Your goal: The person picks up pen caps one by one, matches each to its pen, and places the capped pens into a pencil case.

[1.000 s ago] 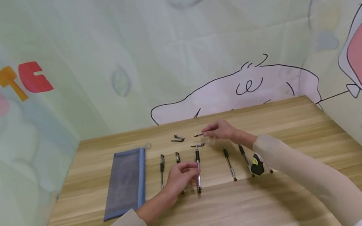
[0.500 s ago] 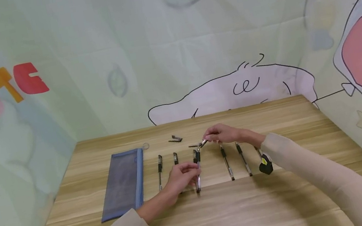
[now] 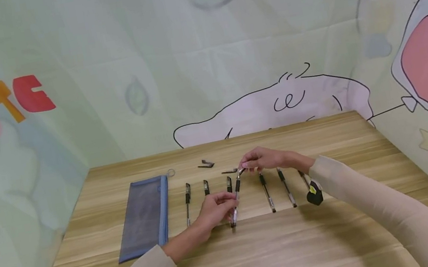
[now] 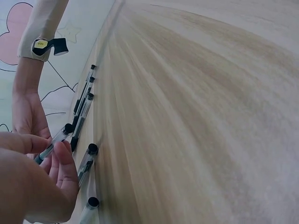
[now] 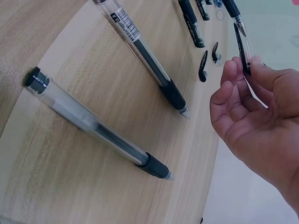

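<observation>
My left hand [image 3: 218,208] pinches a clear gel pen [image 3: 237,189] with a black grip between thumb and finger, its tip tilted up and away. In the left wrist view the held pen's black end plug [image 4: 68,128] sticks out past the fingertips. My right hand [image 3: 263,158] pinches a clear pen cap [image 5: 248,49] with a black clip. The pen's metal tip [image 5: 240,25] is at the cap's mouth; how far inside is hard to tell. Just left of the held pen lies a capped pen [image 3: 228,184], partly hidden by my left hand.
Two capped pens [image 3: 187,195] lie farther left, beside a blue mesh zip pouch [image 3: 143,217]. Uncapped pens [image 3: 266,191] lie to the right, one partly behind the right wrist's camera [image 3: 314,194]. Loose caps [image 3: 205,165] rest toward the back of the wooden table [image 3: 261,254].
My right hand has brought the cap toward me and onto the pen's tip, turning it in line with the pen. The left hand stays in place while its pen leans slightly right.
</observation>
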`<state>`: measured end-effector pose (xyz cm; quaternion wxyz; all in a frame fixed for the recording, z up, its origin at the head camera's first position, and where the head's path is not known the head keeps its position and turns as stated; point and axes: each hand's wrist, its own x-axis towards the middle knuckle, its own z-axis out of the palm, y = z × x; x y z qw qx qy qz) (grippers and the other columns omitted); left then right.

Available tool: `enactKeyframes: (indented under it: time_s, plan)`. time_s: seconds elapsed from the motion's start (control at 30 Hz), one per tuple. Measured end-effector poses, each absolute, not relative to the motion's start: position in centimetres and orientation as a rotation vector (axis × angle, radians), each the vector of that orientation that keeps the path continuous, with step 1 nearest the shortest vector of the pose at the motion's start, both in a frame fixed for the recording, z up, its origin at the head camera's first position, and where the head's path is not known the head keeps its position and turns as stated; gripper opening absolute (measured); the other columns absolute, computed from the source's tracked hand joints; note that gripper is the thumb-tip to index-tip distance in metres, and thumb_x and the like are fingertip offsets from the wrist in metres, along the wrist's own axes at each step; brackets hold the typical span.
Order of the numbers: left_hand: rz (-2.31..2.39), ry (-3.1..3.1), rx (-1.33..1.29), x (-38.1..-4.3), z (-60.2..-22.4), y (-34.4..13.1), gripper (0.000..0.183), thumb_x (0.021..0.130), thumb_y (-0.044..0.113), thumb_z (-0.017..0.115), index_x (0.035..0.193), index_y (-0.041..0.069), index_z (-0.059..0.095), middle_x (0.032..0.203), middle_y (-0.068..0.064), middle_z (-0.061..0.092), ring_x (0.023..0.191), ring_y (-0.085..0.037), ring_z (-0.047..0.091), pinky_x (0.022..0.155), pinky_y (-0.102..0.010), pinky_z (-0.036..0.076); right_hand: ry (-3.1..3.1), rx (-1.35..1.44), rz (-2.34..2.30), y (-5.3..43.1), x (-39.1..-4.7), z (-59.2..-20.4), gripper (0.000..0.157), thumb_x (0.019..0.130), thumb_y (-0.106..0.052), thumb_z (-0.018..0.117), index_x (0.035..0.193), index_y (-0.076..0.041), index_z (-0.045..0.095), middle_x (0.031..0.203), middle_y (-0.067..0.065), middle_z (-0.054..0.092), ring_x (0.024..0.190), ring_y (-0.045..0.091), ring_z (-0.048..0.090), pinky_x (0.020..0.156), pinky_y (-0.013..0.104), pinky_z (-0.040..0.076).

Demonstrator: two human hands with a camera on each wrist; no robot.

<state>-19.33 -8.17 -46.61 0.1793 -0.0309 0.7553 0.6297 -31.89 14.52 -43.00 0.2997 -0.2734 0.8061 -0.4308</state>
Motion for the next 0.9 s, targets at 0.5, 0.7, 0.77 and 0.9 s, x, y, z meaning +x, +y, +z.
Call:
enactKeyframes:
  time_s: [0.5,0.7,0.77,0.9]
  plan:
    - [1.776,2.147,-0.06,-19.3,-46.1,-8.0,0.026,0.094,0.011,0.069,0.117,-0.002,0.071,0.088,-0.007,0.073,0.065,-0.008,0.058,0.055,-0.019,0.049,2.15,-0.791,-1.009,15.6,-32.5,-41.8,0.027,0.109,-0.016,0.047,0.122,0.0,0.065,0.1,0.023,0.064,0.096,0.033,0.061,0.084,0.041,0.055]
    - [1.726,2.151,-0.064,-19.2,-46.2,-8.1,0.024,0.095,0.012,0.07,0.116,0.001,0.072,0.084,-0.003,0.07,0.068,-0.009,0.058,0.057,-0.019,0.049,2.107,-0.782,-0.976,15.9,-32.6,-41.7,0.026,0.109,-0.016,0.047,0.122,-0.003,0.066,0.099,0.021,0.064,0.091,0.024,0.059,0.083,0.036,0.052]
    - [1.731,2.138,-0.059,-19.1,-46.1,-8.1,0.024,0.094,0.011,0.07,0.116,0.0,0.072,0.085,-0.004,0.071,0.07,-0.009,0.059,0.058,-0.019,0.05,2.094,-0.777,-0.98,15.8,-32.6,-41.7,0.026,0.109,-0.016,0.047,0.122,-0.003,0.066,0.1,0.022,0.064,0.091,0.023,0.059,0.084,0.037,0.052]
    - [1.734,2.123,-0.061,-18.9,-45.9,-8.0,0.024,0.094,0.011,0.07,0.116,0.0,0.072,0.088,-0.005,0.072,0.072,-0.009,0.06,0.058,-0.019,0.05,2.083,-0.788,-0.974,15.7,-32.6,-41.7,0.027,0.109,-0.016,0.047,0.124,-0.004,0.066,0.105,0.025,0.063,0.092,0.022,0.059,0.086,0.039,0.053]
